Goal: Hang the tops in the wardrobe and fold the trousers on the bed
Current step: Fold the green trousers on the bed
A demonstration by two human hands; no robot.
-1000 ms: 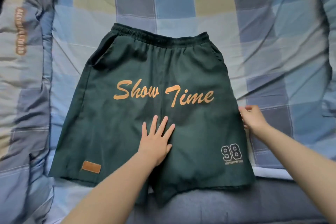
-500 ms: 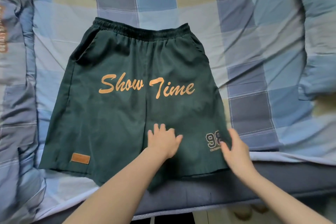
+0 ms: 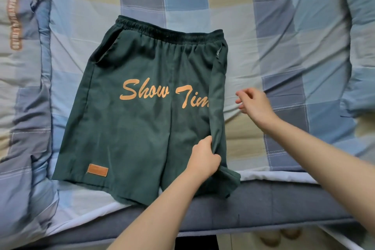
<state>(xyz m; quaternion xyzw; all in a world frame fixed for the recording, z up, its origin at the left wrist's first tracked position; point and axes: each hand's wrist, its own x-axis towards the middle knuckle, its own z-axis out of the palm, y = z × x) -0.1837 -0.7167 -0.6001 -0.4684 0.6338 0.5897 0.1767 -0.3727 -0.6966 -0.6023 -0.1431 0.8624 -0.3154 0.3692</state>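
Observation:
Dark green shorts (image 3: 142, 119) with orange "Show Time" lettering lie flat on the bed, waistband away from me. Their right side is folded inward as a narrow strip, covering the end of the lettering. My left hand (image 3: 204, 157) pinches that folded edge near the lower right of the shorts. Off the shorts to the right, my right hand (image 3: 253, 103) hovers above the sheet with loosely curled fingers and holds nothing.
The bed carries a blue, grey and beige checked sheet (image 3: 284, 46). A rumpled quilt (image 3: 22, 87) lies along the left, more bedding (image 3: 361, 57) at the right. The mattress's grey front edge (image 3: 263, 205) runs below the shorts.
My left hand went from lying flat on the shorts to pinching their right edge, now folded inward. My right hand left the hem and moved up to the right.

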